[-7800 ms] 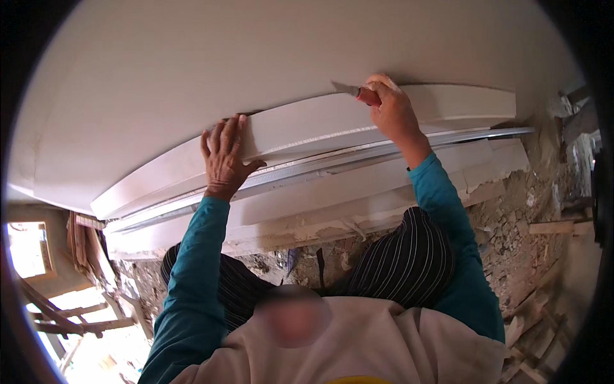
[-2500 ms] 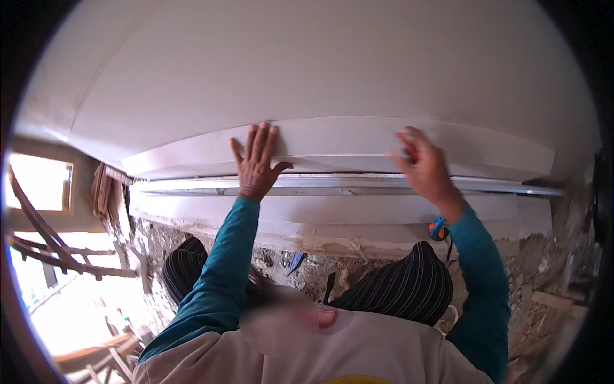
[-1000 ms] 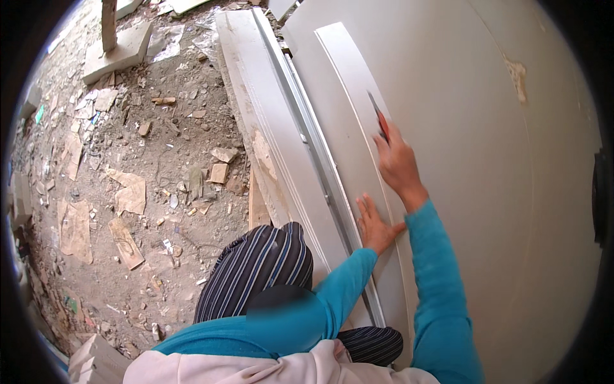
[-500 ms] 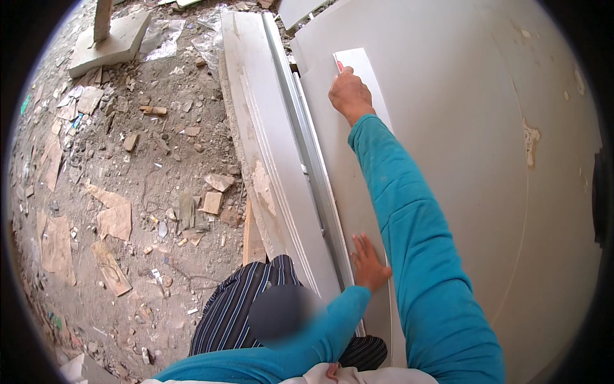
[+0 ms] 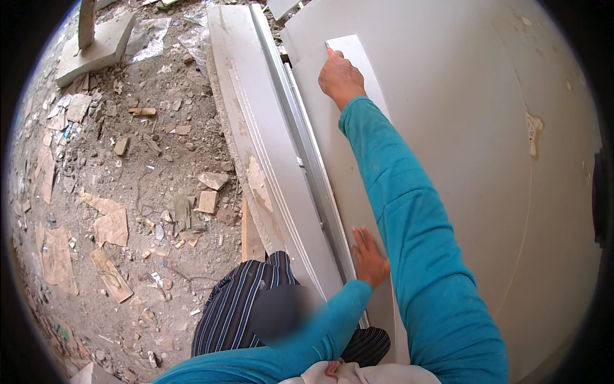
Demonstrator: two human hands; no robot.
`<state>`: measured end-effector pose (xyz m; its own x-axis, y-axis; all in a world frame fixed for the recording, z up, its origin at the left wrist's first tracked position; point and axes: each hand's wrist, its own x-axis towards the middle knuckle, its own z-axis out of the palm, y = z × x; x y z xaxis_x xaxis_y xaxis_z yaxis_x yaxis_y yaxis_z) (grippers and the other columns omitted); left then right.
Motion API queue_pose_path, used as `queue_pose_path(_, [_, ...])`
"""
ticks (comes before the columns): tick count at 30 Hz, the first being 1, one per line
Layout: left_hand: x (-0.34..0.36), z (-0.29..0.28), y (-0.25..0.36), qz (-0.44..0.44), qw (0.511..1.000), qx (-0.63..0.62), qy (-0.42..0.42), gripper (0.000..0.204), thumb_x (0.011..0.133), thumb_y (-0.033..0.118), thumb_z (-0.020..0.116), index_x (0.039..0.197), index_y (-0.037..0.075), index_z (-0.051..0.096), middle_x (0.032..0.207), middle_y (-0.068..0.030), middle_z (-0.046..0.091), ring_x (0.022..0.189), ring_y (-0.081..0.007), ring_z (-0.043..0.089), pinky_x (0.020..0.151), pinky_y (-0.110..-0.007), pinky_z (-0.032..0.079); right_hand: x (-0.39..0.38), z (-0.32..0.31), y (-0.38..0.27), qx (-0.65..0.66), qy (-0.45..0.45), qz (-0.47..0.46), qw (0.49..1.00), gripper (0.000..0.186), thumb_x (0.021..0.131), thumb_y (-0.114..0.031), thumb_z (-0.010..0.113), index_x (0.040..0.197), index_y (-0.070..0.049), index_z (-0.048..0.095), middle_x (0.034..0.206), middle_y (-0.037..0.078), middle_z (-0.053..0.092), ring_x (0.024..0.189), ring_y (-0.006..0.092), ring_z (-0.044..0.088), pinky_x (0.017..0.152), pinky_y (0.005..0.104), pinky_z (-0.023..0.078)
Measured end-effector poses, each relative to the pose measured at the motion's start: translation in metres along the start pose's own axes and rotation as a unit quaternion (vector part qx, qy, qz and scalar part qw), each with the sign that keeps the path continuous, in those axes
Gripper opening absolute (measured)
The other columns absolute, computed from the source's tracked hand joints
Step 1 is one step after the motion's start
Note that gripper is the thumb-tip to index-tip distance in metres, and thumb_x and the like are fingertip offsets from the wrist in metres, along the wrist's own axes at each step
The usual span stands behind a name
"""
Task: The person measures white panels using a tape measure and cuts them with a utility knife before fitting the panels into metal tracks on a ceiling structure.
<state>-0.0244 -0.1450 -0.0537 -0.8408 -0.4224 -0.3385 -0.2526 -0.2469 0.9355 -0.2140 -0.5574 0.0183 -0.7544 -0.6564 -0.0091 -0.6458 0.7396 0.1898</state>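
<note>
My right hand (image 5: 342, 82) is closed on a red-handled knife (image 5: 330, 51) at the top left edge of a narrow pale strip (image 5: 355, 54) lying on a large grey board (image 5: 473, 166); the blade is hidden. My right arm covers much of the strip. Lower down, my left hand (image 5: 369, 261) rests with fingers spread on the board, beside the near part of the strip. Left of it run a metal channel (image 5: 300, 141) and long, stained pale boards (image 5: 252, 134).
The ground (image 5: 166, 121) on the left is strewn with rubble and scraps. A pale block (image 5: 96, 51) with an upright wooden post (image 5: 86, 25) stands at the top left. My striped-clad knee (image 5: 227, 310) is beside the boards; a wooden piece (image 5: 251, 230) lies under their edge.
The view turned along the boards between the older and later frames. My right hand with the knife has moved up the strip to its far end; my left hand stays spread lower down.
</note>
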Motion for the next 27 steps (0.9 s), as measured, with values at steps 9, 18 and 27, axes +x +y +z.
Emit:
queue_pose_path(9, [0.004, 0.007, -0.016, 0.059, 0.996, 0.039, 0.047, 0.13, 0.084, 0.071, 0.067, 0.162, 0.003, -0.011, 0.166, -0.0332, -0.011, 0.152, -0.0559, 0.003, 0.121, -0.068, 0.013, 0.001, -0.012, -0.02, 0.009, -0.008, 0.033, 0.999, 0.032, 0.1, -0.017, 0.052, 0.122, 0.003, 0.063, 0.122, 0.019, 0.07, 0.112, 0.0352, 0.071, 0.095, 0.043, 0.058])
queue_pose_path(18, [0.0, -0.011, -0.008, -0.065, 0.977, -0.156, -0.134, 0.122, 0.083, 0.066, 0.072, 0.164, 0.013, -0.003, 0.167, -0.0281, -0.009, 0.15, -0.0547, 0.009, 0.12, -0.068, 0.017, -0.013, -0.018, -0.008, -0.009, -0.064, 0.055, 0.996, 0.034, 0.103, -0.021, 0.05, 0.126, 0.0, 0.065, 0.128, 0.017, 0.068, 0.117, 0.0347, 0.069, 0.096, 0.0446, 0.058])
queue_pose_path(27, [0.001, -0.001, -0.014, -0.065, 0.962, -0.185, -0.192, 0.114, 0.085, 0.061, 0.071, 0.163, 0.012, 0.003, 0.165, -0.0269, -0.001, 0.149, -0.0519, 0.014, 0.119, -0.064, 0.019, -0.069, -0.015, 0.022, 0.0, -0.043, 0.05, 0.998, 0.036, 0.109, -0.025, 0.04, 0.122, 0.001, 0.061, 0.117, 0.016, 0.072, 0.107, 0.0335, 0.073, 0.087, 0.0434, 0.061])
